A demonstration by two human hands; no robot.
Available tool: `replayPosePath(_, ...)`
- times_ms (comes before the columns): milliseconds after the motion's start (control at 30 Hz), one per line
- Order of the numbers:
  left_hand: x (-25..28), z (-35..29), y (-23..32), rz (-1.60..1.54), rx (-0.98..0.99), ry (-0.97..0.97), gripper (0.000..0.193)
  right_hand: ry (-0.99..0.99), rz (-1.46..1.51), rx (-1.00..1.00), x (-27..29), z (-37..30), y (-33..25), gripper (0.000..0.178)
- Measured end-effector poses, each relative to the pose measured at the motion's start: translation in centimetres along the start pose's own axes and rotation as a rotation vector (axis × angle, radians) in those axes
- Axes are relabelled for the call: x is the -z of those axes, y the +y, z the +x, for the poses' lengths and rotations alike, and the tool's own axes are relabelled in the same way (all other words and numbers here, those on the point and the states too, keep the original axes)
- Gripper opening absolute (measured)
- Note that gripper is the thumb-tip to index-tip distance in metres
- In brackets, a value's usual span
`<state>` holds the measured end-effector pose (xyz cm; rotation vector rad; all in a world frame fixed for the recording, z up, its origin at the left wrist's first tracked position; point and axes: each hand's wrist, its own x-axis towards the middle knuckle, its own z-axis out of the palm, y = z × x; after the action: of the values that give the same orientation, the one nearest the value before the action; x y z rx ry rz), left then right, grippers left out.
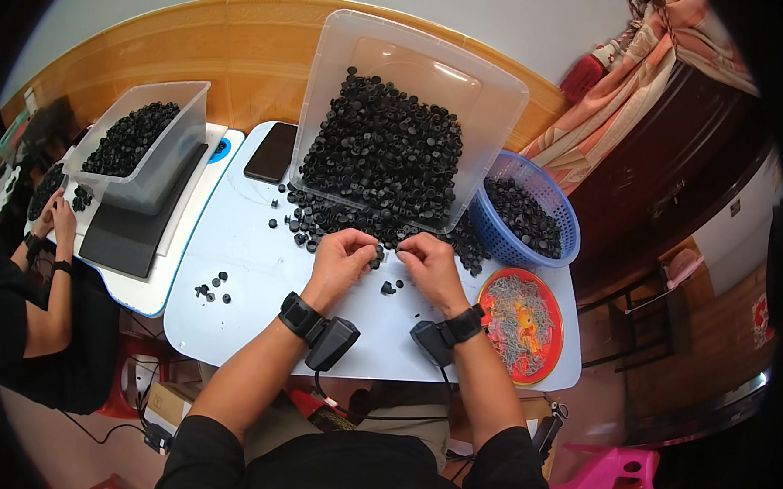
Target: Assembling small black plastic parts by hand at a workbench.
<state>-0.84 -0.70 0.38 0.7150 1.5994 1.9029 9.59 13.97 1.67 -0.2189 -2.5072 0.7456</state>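
- Tub (494, 100), clear, tilted with its mouth toward the person, stands at the back of the counter (252, 238). Black caps (383, 139) fill much of it and spread out below its lip.
- Left hand (343, 260): thumb and fingers clamped on a part (377, 258), small and black, above the counter just in front of the tub's lip.
- Right hand (432, 265): facing the left one, also in front of the tub. Thumb and forefinger look close; whether they meet, or pinch a dark piece between them, cannot be told.
- Step (judged): fine two-handed fingertip work on the part.
- Grip: hold the part by its edge in the left hand, leaving its face free. Left steady, right moving should give the better control.
- Alignment: set the fingertips square to each other before any pressure. Push straight and gently; a skewed push could flip so small a part away.
- Clearance: two bits (390, 287) lie on the counter in front of the tub, near the hands. Working slightly aside from them would make a dropped part easier to find.
- Right side: basket (566, 208), blue, with more black pieces, is just beside the tub. Tray (560, 322), red, with metal pins (507, 306), sits in front and to the right of the tub, near the right wrist; lift the forearm over its rim, don't sweep it.
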Motion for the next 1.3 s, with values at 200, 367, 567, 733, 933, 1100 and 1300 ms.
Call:
replayPosePath(200,-0.6,-0.6,0.4,-0.280,0.143,-0.221,0.017,0.041,0.515,-0.199,0.4,-0.7,-3.2,0.007)
replayPosePath(367,0.0,-0.4,0.3,-0.282,0.095,-0.157,0.016,-0.005,0.379,-0.087,0.7,-0.3,-2.2,0.012)
replayPosePath(567,0.2,-0.2,0.9,-0.271,0.119,-0.089,0.013,-0.145,-0.253,0.045,0.2,-0.2,0.3,0.008)
replayPosePath(733,0.2,0.0,0.6,-0.271,0.121,-0.104,0.014,-0.203,-0.385,0.071,0.2,-0.4,0.4,0.002)
replayPosePath(933,0.1,0.0,0.5,-0.268,0.106,-0.160,0.016,-0.196,-0.400,0.104,0.5,-1.3,0.1,0.004)
replayPosePath(1100,0.0,-0.2,0.6,-0.226,0.091,-0.198,0.017,-0.051,-0.245,0.097,1.1,-1.6,-0.8,0.003)
replayPosePath(1300,-0.5,-0.3,-0.2,-0.156,0.047,-0.206,0.017,-0.037,0.565,-0.158,0.9,-1.7,-1.8,0.003)
